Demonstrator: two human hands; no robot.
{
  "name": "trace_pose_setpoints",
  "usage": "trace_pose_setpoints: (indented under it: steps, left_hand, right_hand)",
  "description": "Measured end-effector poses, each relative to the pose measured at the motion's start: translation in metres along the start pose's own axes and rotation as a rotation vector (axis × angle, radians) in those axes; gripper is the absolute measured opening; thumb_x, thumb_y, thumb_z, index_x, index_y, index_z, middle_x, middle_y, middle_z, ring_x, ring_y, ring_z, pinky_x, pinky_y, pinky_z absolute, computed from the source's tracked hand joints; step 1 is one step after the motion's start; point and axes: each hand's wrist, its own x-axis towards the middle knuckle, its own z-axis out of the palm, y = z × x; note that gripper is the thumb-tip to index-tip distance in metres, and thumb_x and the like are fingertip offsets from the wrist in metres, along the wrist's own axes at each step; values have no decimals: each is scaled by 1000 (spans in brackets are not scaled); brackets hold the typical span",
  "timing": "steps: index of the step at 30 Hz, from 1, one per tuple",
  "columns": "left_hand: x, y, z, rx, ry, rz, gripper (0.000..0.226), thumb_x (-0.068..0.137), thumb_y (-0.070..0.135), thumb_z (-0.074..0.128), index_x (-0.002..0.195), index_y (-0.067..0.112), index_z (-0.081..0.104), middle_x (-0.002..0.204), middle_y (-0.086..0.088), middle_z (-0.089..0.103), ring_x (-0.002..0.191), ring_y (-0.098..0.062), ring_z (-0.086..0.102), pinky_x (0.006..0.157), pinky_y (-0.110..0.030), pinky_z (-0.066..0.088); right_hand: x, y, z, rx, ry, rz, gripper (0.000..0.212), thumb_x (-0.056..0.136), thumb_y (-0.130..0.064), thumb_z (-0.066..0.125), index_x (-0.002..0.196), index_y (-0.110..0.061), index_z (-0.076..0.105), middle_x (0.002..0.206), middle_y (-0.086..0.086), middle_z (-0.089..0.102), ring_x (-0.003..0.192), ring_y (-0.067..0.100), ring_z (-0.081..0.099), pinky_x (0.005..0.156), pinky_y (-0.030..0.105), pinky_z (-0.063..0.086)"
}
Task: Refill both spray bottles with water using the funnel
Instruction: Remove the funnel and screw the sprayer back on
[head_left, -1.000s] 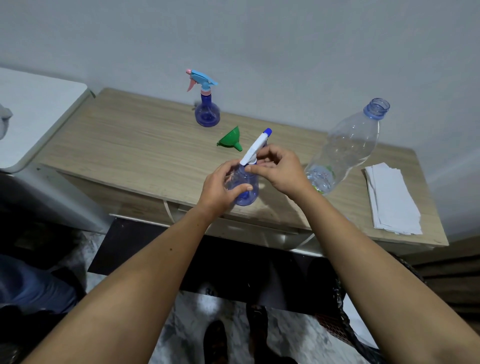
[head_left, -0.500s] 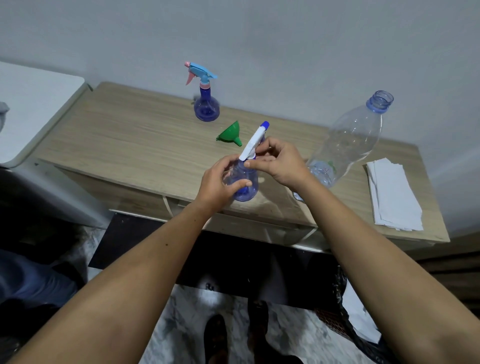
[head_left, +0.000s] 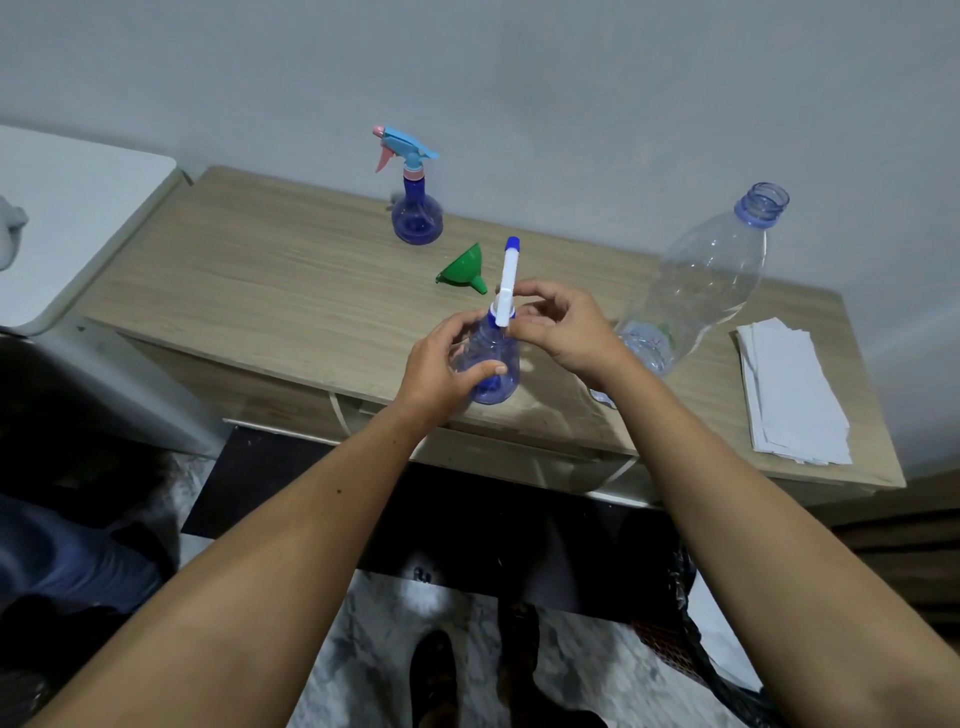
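Observation:
A small clear blue spray bottle (head_left: 493, 371) with a white spray head (head_left: 507, 280) stands near the front edge of the wooden table (head_left: 270, 280). My left hand (head_left: 441, 364) grips its body. My right hand (head_left: 563, 327) pinches the collar of the white spray head at the bottle's neck. A green funnel (head_left: 464, 270) lies on its side just behind the bottle. A second blue spray bottle (head_left: 415, 213) with a light-blue and pink trigger stands at the back of the table. A large clear water bottle (head_left: 706, 275), uncapped, stands to the right with a little water at its bottom.
A stack of white paper towels (head_left: 789, 384) lies at the table's right end. A white appliance top (head_left: 67, 218) adjoins the table on the left. The wall runs right behind the table. Below the table's front edge are the floor and my feet.
The white spray head has turned from leaning right to nearly upright as my right hand's fingers shifted round its collar. My left hand keeps its hold on the bottle.

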Motion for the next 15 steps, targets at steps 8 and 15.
trace_pose_setpoints:
  steps: [8,15]
  left_hand:
    - [0,-2,1,25,-5,2,70,74,28,92,137,17,65,125,0,74,118,-16,70,103,-43,59]
    - [0,-2,0,43,5,9,67,73,26,93,134,16,66,121,1,75,113,-15,71,99,-36,60]
  right_hand:
    - [3,4,3,6,44,-4,35,79,3,87,103,-16,70,95,10,73,86,18,70,88,31,63]
    - [2,8,8,-20,86,-31,33,84,-1,85,114,-9,74,95,3,75,83,6,71,88,24,58]
